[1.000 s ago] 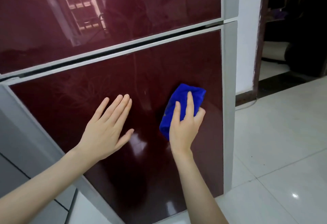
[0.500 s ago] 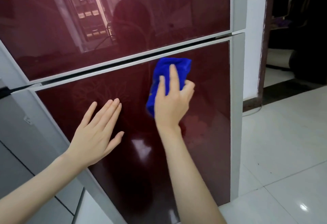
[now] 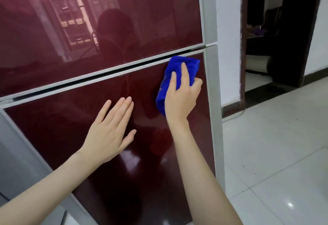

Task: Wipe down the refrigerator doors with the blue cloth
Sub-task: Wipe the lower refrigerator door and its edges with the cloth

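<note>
Count: two maroon doors, upper door (image 3: 124,20) and lower door (image 3: 62,127); one blue cloth (image 3: 177,65); two hands.

Hidden: the cloth's middle is under the right hand (image 3: 181,98), and that thumb is out of sight. Both doors are cut off by the frame edges.

The cloth sits in the lower door's upper right corner, right of frame centre. Its long axis is a steep diagonal, upper right to lower left.

The right hand grips the cloth and presses it to the glass. The left hand (image 3: 110,132) lies flat on the lower door, fingers straight, holding nothing.

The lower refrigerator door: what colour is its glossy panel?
Dark maroon, on the lower refrigerator door, clearest in head view.
</note>
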